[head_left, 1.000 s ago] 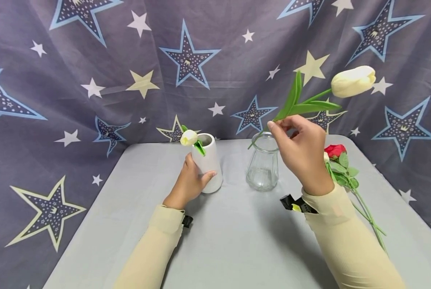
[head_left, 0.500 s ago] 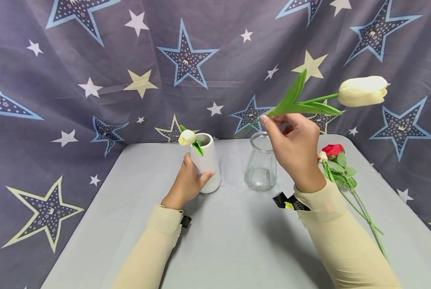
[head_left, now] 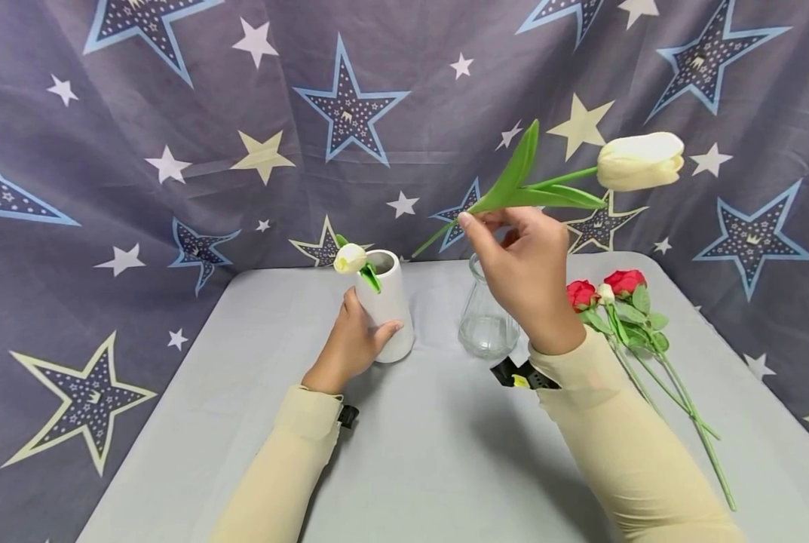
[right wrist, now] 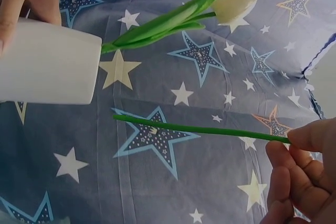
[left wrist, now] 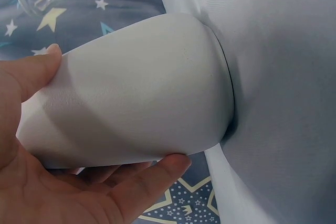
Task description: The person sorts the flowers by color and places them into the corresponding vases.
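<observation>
A white vase (head_left: 392, 313) stands upright on the table, and my left hand (head_left: 353, 339) grips it around its side. One white tulip (head_left: 351, 259) leans out over the vase's left rim; its leaves and stem also show in the right wrist view. My right hand (head_left: 522, 271) pinches the stem of a second white tulip (head_left: 640, 162) between thumb and fingers, above the table. This tulip lies nearly level, bloom to the right, with its bare stem end pointing left toward the vase. Apart from the vase, the stem end (right wrist: 118, 117) hangs in the air.
A clear glass vase (head_left: 483, 332) stands right of the white vase, partly hidden behind my right hand. Farther right on the grey table (head_left: 418, 452) lie red roses (head_left: 625, 282) and a small white bloom (head_left: 605, 294) with long stems. A star-patterned curtain (head_left: 377, 196) hangs behind.
My right hand has moved left with the tulip, bringing its stem end nearer the white vase. More of the roses is uncovered. The left hand stays on the vase.
</observation>
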Demonstrator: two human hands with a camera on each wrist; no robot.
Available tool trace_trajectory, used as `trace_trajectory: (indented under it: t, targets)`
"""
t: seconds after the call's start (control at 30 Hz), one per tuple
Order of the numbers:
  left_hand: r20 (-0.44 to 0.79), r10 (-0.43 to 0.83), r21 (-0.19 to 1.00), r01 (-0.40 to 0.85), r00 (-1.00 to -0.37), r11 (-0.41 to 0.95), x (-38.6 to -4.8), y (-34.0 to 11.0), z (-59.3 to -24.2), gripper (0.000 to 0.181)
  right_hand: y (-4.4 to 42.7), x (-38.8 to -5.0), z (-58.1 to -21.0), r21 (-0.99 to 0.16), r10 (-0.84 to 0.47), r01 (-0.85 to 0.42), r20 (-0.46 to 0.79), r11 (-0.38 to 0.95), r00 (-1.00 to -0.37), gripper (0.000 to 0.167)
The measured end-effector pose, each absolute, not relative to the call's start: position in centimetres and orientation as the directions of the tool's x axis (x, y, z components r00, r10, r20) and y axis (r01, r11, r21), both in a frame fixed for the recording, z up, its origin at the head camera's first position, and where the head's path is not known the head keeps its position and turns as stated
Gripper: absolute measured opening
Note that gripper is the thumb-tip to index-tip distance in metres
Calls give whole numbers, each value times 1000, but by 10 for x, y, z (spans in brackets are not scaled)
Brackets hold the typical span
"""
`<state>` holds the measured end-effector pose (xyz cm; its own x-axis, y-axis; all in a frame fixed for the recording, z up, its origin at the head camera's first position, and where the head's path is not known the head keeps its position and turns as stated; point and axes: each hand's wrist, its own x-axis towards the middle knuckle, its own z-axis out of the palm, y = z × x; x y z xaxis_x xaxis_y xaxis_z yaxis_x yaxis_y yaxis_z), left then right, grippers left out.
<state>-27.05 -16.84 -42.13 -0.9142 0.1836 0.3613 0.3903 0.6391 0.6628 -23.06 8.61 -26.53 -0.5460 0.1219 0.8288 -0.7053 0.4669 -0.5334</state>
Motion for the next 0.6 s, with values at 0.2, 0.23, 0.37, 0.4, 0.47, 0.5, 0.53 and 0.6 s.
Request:
trace_trajectory:
  t: [0.2, 0.23, 0.37, 0.4, 0.47, 0.5, 0.53, 0.6]
  targets:
    - [353, 182, 666, 383, -918, 640, -270, -168, -421, 91, 78, -231, -264, -522, 106, -710, 833, 472, -542, 11]
    - [350, 183, 666, 381, -919, 642, -269, -168, -421, 91, 77, -231, -263, -523, 106, -711, 833, 470, -543, 10]
    - [344, 185, 667, 379, -920, 642, -270, -169, -422, 90, 75, -233, -263, -523, 101, -717, 834, 462, -543, 10]
    - [345, 185, 666, 379, -920, 643, -270, -169, -421, 90, 74, -233, -263, -521, 97, -720, 835, 459, -542, 10]
    - [344, 184, 665, 377, -921, 644, -270, -169, -422, 89, 72, -234, -263, -515, 89, -728, 838, 453, -538, 10]
    - [343, 183, 665, 376, -921, 645, -270, -169, -422, 89, 72, -234, -263, -512, 86, -733, 840, 448, -535, 9]
    - [343, 182, 665, 375, -922, 646, -271, -169, -422, 89, 71, -234, -263, -509, 82, -737, 843, 444, -532, 9]
    - [343, 181, 664, 374, -922, 647, -271, -168, -422, 89, 69, -235, -263, -501, 75, -747, 848, 437, -525, 8]
